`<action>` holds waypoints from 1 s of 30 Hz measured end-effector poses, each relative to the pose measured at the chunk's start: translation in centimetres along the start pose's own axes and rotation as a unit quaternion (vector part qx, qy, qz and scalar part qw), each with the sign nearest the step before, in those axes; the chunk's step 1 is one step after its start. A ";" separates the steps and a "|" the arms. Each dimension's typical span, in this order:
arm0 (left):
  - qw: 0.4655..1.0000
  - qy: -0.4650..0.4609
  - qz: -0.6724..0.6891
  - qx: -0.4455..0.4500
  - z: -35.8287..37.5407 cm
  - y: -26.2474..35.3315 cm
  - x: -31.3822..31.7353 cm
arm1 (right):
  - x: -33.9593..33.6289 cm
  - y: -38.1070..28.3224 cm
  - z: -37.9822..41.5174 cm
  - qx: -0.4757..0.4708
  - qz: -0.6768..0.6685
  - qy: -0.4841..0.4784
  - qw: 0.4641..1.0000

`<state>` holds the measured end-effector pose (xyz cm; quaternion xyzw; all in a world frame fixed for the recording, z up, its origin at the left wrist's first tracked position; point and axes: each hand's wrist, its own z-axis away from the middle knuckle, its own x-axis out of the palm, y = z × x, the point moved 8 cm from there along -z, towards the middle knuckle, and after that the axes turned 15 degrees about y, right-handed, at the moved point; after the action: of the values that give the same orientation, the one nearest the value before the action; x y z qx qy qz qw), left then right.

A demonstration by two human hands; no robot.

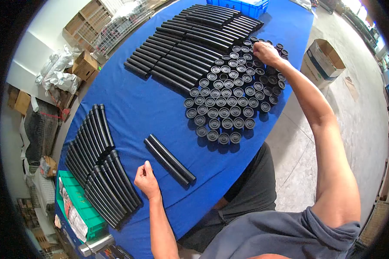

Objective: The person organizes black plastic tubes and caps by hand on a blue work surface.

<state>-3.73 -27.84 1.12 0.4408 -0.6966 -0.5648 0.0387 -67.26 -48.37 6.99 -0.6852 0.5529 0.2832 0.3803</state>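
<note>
My left hand (147,179) is closed just above the blue cloth, thumb upright against the curled fingers; whatever it may hold is hidden. Two plain black tubes (170,159) lie side by side to its right. On its other side are rows of black tubes with collared ends (101,166). My right hand (266,52) reaches to the far part of a large group of round black caps (221,102), its fingers bent down among them. The fingertips are partly hidden, so what they pinch cannot be made out.
Stacked black tubes (173,52) lie at the table's far side, near a blue crate (242,7). A green bin (95,223) stands at the lower left. An open cardboard box (320,64) sits on the floor to the right. Blue cloth (125,103) covers the table.
</note>
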 end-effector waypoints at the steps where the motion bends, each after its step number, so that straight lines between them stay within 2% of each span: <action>1: 1.000 0.000 0.002 -0.003 0.0 0.0 0.1 | 0.2 -0.1 0.0 -0.006 0.007 0.005 1.000; 6: 1.000 -0.005 0.007 -0.013 -0.1 -0.5 0.1 | 1.1 0.2 -0.2 0.009 0.054 -0.057 0.997; 9: 0.999 -0.005 0.018 -0.026 0.1 -0.3 0.1 | -2.5 -1.2 -1.3 0.008 0.012 -0.020 1.000; 14: 1.000 0.000 0.012 -0.009 0.0 -0.1 0.2 | -2.0 -1.7 1.4 -0.086 0.093 -0.152 0.980; 20: 1.000 0.000 0.013 0.003 0.1 0.3 0.1 | -2.3 -1.4 2.3 -0.091 0.041 -0.122 0.988; 30: 1.000 0.002 -0.003 0.012 0.0 0.2 0.0 | -2.0 -0.8 2.6 -0.093 0.045 -0.098 0.990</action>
<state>-3.87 -27.88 1.27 0.4442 -0.7018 -0.5559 0.0333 -66.82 -45.04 7.33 -0.6613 0.5144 0.4158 0.3538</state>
